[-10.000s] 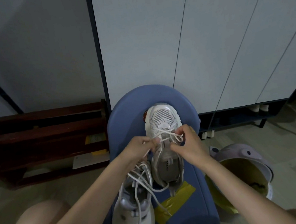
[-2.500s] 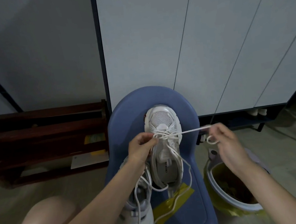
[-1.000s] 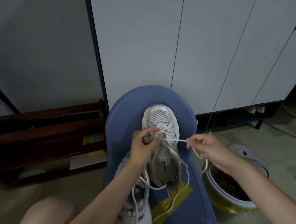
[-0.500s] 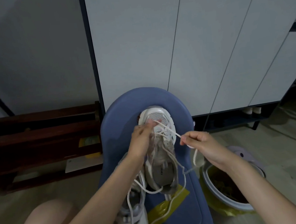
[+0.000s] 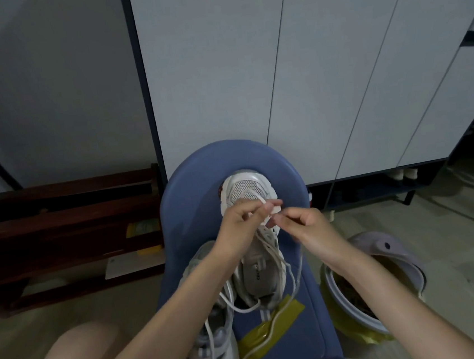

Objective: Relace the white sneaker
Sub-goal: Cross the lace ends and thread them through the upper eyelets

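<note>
sneaker: the white sneaker sat toe-away on the blue stool, pretty much dead center on the seat, toe near the stool's far edge
lace: the white lace was threaded around the front eyelets, and its loose ends trailed back over the stool toward the near edge
left hand: the left hand was over the sneaker's toe end with thumb and fingers curled, pinching a bit of lace
right hand: the right hand was just right of the sneaker and nearly touching the left one, fingertips pinched on the lace too
second shoe: another shoe, grayish, lay on the stool's near-left part, right beside the sneaker's heel and partly under the left forearm
tape: a yellow strip of tape was stuck on the stool just behind the sneaker, with a lace end lying across it
bin: a lavender bin with a yellow liner stood on the floor right of the stool
rack: a dark wooden rack stood left of the stool
</note>
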